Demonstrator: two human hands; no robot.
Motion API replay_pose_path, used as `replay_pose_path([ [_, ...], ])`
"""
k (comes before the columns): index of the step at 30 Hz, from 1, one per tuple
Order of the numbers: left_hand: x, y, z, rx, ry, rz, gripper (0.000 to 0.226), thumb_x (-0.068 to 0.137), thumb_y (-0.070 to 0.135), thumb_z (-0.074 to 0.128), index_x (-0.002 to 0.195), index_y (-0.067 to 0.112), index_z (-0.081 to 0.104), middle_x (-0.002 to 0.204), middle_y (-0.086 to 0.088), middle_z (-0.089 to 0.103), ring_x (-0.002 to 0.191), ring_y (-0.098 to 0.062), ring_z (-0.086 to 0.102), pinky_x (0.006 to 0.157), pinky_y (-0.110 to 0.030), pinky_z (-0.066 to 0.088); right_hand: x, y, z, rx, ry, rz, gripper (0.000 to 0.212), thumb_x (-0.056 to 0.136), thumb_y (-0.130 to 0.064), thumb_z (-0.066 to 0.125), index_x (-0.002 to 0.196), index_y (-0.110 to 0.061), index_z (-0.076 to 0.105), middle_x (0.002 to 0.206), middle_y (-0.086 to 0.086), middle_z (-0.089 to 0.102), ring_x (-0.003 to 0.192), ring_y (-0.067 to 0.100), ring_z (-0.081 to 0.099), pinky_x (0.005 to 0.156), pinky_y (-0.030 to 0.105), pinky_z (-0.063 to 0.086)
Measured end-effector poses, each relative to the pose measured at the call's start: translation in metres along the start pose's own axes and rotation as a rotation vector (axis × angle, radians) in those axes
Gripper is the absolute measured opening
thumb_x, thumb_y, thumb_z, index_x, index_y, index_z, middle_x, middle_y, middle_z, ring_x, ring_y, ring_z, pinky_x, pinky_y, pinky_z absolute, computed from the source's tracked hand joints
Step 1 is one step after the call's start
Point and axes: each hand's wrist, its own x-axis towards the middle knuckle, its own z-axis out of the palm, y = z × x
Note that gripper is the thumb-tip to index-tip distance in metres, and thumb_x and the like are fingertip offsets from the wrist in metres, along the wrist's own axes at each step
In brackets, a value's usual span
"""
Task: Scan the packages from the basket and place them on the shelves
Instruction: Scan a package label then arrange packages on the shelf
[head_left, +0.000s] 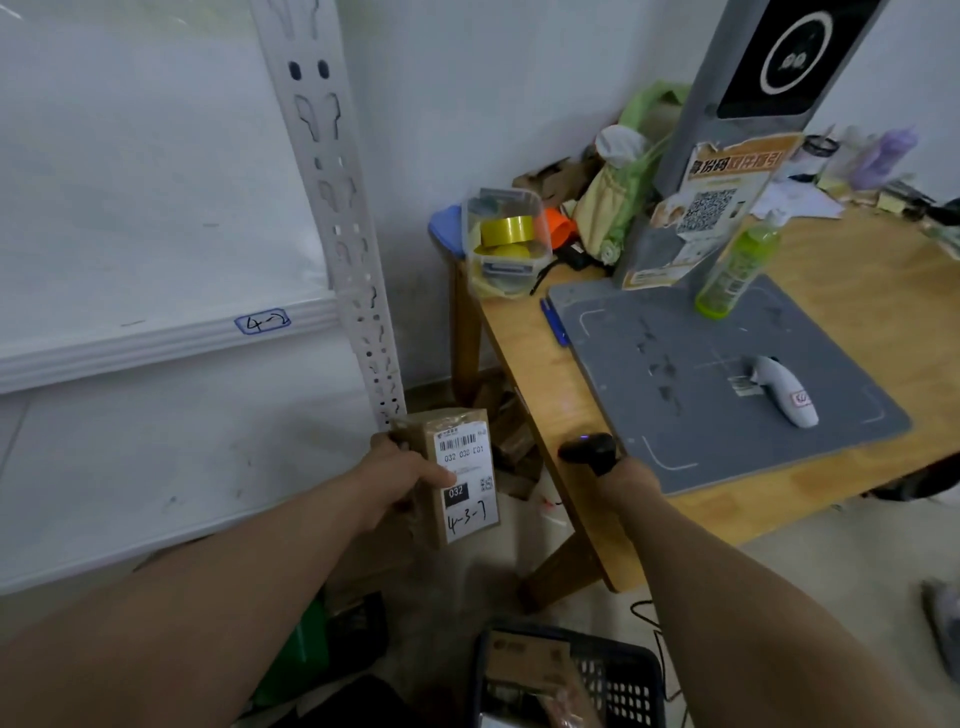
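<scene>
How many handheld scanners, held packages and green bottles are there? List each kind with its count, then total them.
Handheld scanners: 2 (black scanner gripped in the right hand; white scanner lying on the grey mat)
Held packages: 1 (brown box in the left hand)
Green bottles: 1 (green bottle on the mat)
Total: 4

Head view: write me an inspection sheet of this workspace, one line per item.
Surface: wooden table with a grey mat.
Job's things: package marked 4-3-7; black scanner; basket on the floor holding more parcels; shelf tagged 4-2.
Clutter: tape box, green bottle, white device on the mat, blue pen.
Grippers: left hand grips the package; right hand holds the black scanner.
Cables: black cable beside the tape box; floor cable near the basket.
Surroundings: white wall, grey kiosk.
</scene>
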Motion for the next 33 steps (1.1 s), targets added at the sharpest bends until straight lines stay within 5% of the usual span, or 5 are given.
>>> replay_pose_path([
  [4, -0.002, 0.004, 0.006, 0.015, 0.115, -0.01, 0.096, 0.067, 0.003, 0.087, 0.141, 0.017, 0.026, 0.134, -0.009, 0.058, 0.125, -0.039, 0.055, 0.101, -0.056, 0.049, -0.01, -0.001, -0.01, 0.223, -0.351, -0.091, 0.028, 0.089, -0.006, 0.063, 0.117, -0.004, 0.059, 0.092, 0.016, 0.061, 0.085, 0.032, 0.064, 0.075, 0.042, 0.056],
  [10, 0.007, -0.012, -0.006, -0.002, 0.271, -0.068, 0.118, 0.038, 0.03, 0.1, 0.136, 0.015, 0.036, 0.128, -0.011, 0.062, 0.112, -0.035, 0.062, 0.094, -0.055, 0.055, -0.053, -0.032, -0.021, 0.532, -0.771, -0.241, 0.022, 0.089, -0.004, 0.071, 0.109, -0.008, 0.067, 0.075, 0.007, 0.063, 0.071, 0.022, 0.058, 0.069, 0.037, 0.05],
  [14, -0.012, -0.01, -0.004, -0.033, 0.363, -0.065, 0.098, 0.071, 0.01, 0.089, 0.141, 0.011, 0.02, 0.133, -0.018, 0.053, 0.124, -0.041, 0.054, 0.098, -0.051, 0.051, -0.066, -0.047, -0.02, 0.541, -0.863, -0.323, 0.023, 0.088, -0.007, 0.073, 0.109, -0.007, 0.065, 0.067, 0.002, 0.058, 0.06, 0.016, 0.053, 0.064, 0.033, 0.044],
  [21, -0.014, -0.013, -0.01, -0.047, 0.389, -0.061, 0.081, 0.071, 0.008, 0.088, 0.114, 0.021, 0.02, 0.132, -0.019, 0.055, 0.121, -0.04, 0.056, 0.096, -0.05, 0.053, -0.076, -0.055, -0.013, 0.512, -0.806, -0.347, 0.027, 0.085, -0.01, 0.077, 0.11, -0.009, 0.066, 0.07, 0.002, 0.06, 0.061, 0.015, 0.055, 0.057, 0.028, 0.048],
  [33, -0.017, -0.013, -0.011, -0.089, 0.377, -0.043, 0.079, 0.073, 0.007, 0.086, 0.116, 0.02, 0.022, 0.132, -0.019, 0.055, 0.121, -0.039, 0.055, 0.097, -0.05, 0.05, -0.082, -0.061, -0.016, 0.499, -0.856, -0.368, 0.015, 0.089, -0.008, 0.072, 0.101, -0.011, 0.063, 0.067, 0.002, 0.058, 0.059, 0.015, 0.053, 0.055, 0.028, 0.046],
])
